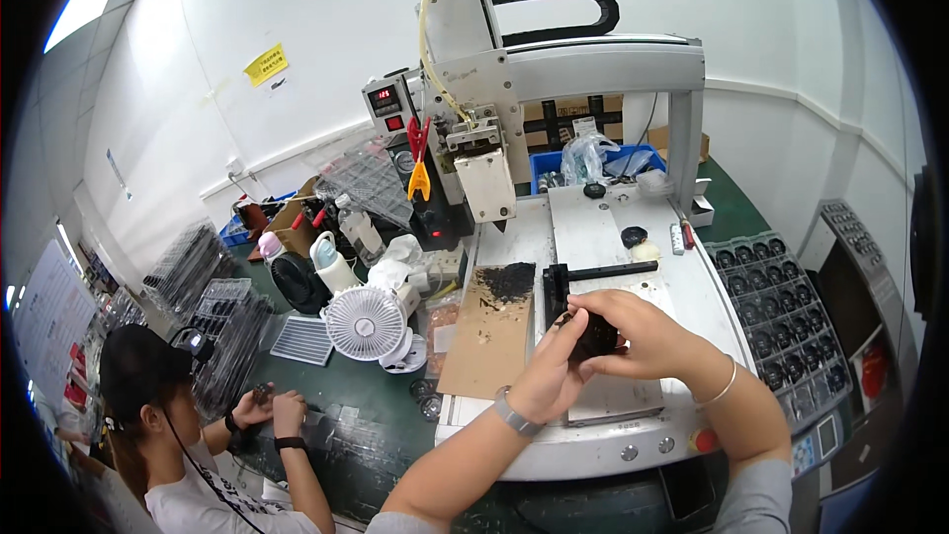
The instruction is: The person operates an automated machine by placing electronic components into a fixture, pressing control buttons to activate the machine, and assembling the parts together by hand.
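Observation:
A dark, round part (596, 338) is held between my two hands above the machine's white bed (682, 336). My left hand (546, 378) closes on it from the left, its thumb up along the side. From the right, my right hand (647, 334) grips the same part with bent fingers, which hide much of its shape. Just behind my hands stands a black fixture (556, 295) with a black rod (615, 270) reaching right. A cardboard sheet (484, 361) smeared with black residue lies left of my hands. Beyond it hangs the machine's dispensing head (486, 186), nozzle downward.
A gantry (613, 69) spans the bed. At right, a clear tray (771, 311) holds several black round parts. A white fan (366, 324) and bottles crowd the green table at left. A co-worker (148, 405) sits there, handling a small dark part. A red knob (704, 440) is on the front panel.

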Available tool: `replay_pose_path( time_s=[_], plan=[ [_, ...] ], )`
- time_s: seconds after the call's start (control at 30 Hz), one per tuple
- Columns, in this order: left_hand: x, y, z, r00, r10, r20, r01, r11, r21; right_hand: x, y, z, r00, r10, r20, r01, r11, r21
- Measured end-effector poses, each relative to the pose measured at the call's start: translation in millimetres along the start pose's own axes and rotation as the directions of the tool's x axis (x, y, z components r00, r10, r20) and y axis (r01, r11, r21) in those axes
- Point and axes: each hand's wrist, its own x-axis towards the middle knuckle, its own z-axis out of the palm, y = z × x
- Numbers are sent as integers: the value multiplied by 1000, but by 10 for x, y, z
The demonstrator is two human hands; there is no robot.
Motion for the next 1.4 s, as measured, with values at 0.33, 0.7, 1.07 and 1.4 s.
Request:
replay_pose_path(
  time_s=[0.33, 0.7, 1.07, 1.4],
  plan=[
    [-2, 43, -18, 999, -34, 40, 30, 995, 100, 8, -28, -12, 999, -29, 15, 28, 998, 53],
    [-15, 50, 19, 996, -80, 46, 84, 990, -112, -10, -9, 43, 997, -64, -50, 67, 996, 55],
    [-9, 5, 63, 998, 46, -43, -37, 983, 180, -16, -78, 48, 998, 53, -28, -51, 996, 71],
    [9, 22, 26, 994, 16, -104, -7, 995, 95, -33, -15, 91, 996, 81, -25, -77, 987, 142]
  ],
)
